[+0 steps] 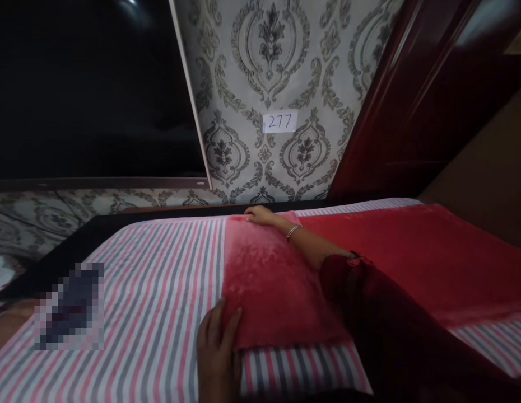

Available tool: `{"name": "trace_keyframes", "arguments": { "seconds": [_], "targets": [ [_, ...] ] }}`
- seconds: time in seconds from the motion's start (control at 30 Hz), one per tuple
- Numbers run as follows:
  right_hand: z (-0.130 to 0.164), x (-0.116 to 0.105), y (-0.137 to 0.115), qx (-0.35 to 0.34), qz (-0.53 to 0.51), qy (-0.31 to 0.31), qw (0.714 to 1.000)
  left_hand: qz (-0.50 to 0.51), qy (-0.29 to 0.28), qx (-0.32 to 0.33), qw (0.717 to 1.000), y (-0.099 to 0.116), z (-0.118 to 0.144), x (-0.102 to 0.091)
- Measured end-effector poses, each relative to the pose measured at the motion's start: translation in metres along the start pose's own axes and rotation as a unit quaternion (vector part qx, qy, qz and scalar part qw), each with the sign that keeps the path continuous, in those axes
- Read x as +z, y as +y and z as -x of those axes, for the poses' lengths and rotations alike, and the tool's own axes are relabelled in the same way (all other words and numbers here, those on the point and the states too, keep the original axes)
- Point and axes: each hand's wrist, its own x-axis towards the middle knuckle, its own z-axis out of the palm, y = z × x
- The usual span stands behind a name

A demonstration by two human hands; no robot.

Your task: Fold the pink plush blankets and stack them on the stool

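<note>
- Striped cloth [151,313] lies beneath our fingers.
- Our left hand [216,347] parts its fingers beside red cloth [273,302].
- Our right hand [260,215] curls at its far edge; we cannot tell whether it pinches.
- Uneven pulling could skew it between our fingers.

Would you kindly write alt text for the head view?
The right hand rests at the far edge of a red plush cloth on striped fabric, the left hand at the cloth's left edge. Behind: television, damask wallpaper, paper reading 277.
</note>
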Motion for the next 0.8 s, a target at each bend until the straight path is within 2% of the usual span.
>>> {"name": "trace_keyframes", "arguments": {
  "seconds": [0.1, 0.23, 0.33, 0.4, 0.57, 0.67, 0.8],
  "targets": [
    [0.025, -0.019, 0.027, 0.046, 0.023, 0.022, 0.998, -0.015, -0.009, 0.045, 0.999, -0.002, -0.005, -0.002],
    [0.074, -0.043, 0.058, 0.122, 0.045, 0.098, 0.987, -0.025, -0.029, 0.05, 0.998, -0.003, -0.009, -0.004],
    [0.115, -0.049, 0.075, 0.177, 0.042, 0.155, 0.971, -0.036, -0.02, 0.053, 0.998, 0.0, -0.014, -0.006],
    [0.139, -0.046, 0.08, 0.201, 0.025, 0.16, 0.966, -0.046, -0.018, 0.068, 0.996, 0.002, -0.019, -0.009],
    [0.172, -0.025, 0.074, 0.2, -0.016, 0.138, 0.97, -0.082, -0.077, 0.11, 0.988, 0.007, -0.033, -0.016],
    [0.178, -0.015, 0.062, 0.175, -0.048, 0.142, 0.973, -0.098, -0.105, 0.108, 0.984, 0.009, -0.039, -0.017],
    [0.184, -0.013, 0.053, 0.151, -0.106, 0.169, 0.968, -0.113, -0.123, 0.121, 0.978, 0.01, -0.043, -0.016]
  ]
}}
